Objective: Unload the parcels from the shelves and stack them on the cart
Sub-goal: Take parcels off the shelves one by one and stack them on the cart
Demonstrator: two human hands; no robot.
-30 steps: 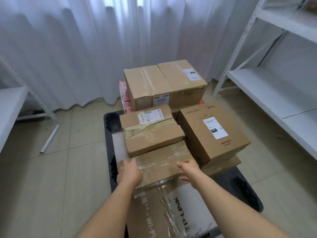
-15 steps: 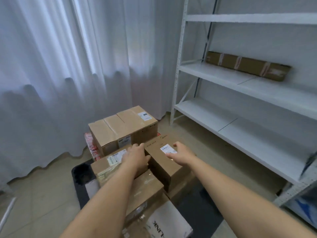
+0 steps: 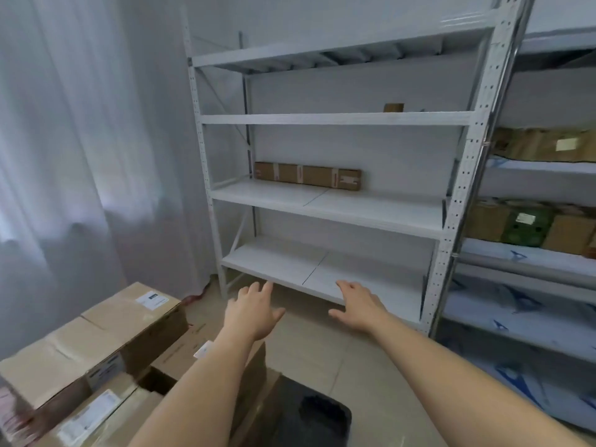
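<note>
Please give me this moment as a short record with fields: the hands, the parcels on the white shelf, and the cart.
left hand: open, holds nothing, raised toward the shelf
right hand: open, holds nothing, raised toward the shelf
white shelf: in front of the person
long parcel: lies on the middle level, at the back
small box: on the level above
cart: lower left, dark deck
cart boxes: stacked cardboard, with labels

— where are the hands?
— both bare forearms reach forward from the near edge. the left hand [image 3: 254, 312] is out in front, palm down, fingers straight and slightly spread.
— and the other?
— the right hand [image 3: 359, 306] is level with it, just to the right, palm down, fingers relaxed, thumb out. neither holds anything.
</note>
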